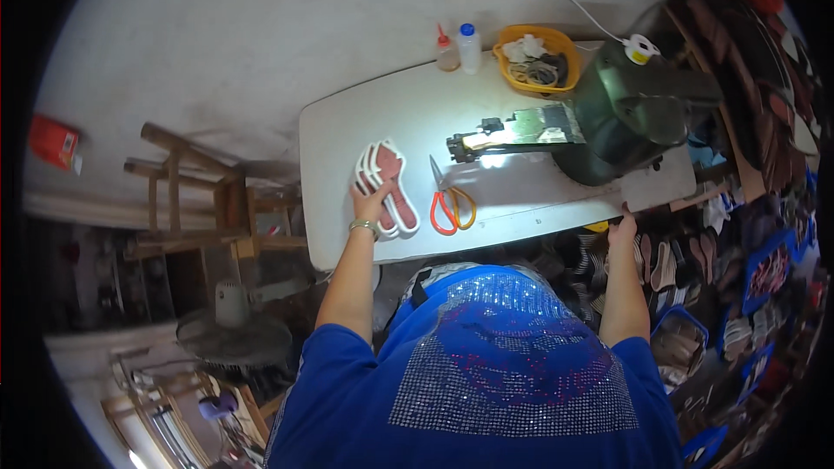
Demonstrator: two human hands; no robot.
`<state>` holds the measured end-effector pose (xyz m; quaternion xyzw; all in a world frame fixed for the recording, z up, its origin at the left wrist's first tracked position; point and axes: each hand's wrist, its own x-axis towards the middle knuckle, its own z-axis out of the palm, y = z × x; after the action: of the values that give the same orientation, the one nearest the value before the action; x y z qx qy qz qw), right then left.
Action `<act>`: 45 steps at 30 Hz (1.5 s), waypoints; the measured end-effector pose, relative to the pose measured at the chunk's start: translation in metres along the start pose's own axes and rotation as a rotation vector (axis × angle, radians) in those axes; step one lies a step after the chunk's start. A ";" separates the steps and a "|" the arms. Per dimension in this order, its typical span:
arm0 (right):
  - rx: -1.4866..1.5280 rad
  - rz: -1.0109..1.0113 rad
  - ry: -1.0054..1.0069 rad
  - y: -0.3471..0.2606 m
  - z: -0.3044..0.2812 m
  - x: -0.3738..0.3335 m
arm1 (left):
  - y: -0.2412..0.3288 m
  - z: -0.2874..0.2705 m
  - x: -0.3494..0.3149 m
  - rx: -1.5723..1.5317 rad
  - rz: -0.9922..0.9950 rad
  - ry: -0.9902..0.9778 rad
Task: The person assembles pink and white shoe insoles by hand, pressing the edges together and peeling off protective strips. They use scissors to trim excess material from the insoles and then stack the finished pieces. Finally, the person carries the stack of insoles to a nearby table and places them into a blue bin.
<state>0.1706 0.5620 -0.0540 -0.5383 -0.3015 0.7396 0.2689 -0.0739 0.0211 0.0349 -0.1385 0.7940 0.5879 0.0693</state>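
Observation:
My left hand (372, 198) is closed on a small stack of shoe soles (393, 167) at the left part of the white table (330, 130). The soles have white rims and reddish-brown faces, and they lie fanned out, overlapping. Just right of them is a pair of scissors (453, 207), one handle orange-red and the other yellow-orange, blades pointing away from me. My right hand (623, 227) is at the table's front edge on the right, its fingers small and partly hidden there. Whether it grips the edge I cannot tell.
A dark green sewing machine (638, 113) stands on the table's right, its arm reaching left. Behind are a yellow basket (573, 61) and two squeeze bottles (469, 50). A wooden stool (230, 187) and a fan (233, 330) stand left. Blue crates (769, 265) and shoe parts crowd the right.

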 end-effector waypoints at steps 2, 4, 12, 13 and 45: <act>-0.244 -0.082 -0.078 0.008 -0.003 -0.009 | -0.001 0.008 -0.005 0.022 0.022 0.054; -0.592 -0.244 -0.304 0.010 -0.005 -0.022 | 0.010 0.025 -0.015 -0.079 -0.037 0.082; -1.043 -0.294 -1.163 0.077 0.156 -0.212 | -0.018 -0.002 -0.001 -0.379 -0.237 -0.127; -0.980 -0.246 -1.218 0.094 0.184 -0.234 | -0.016 -0.004 0.000 -0.379 -0.234 -0.154; -1.122 -0.109 -1.157 0.230 0.256 -0.311 | -0.027 -0.014 -0.017 0.116 0.074 -0.360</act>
<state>-0.0053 0.1419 0.0350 -0.1096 -0.7451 0.6254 -0.2044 -0.0492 0.0024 0.0189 0.0024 0.8058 0.5587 0.1964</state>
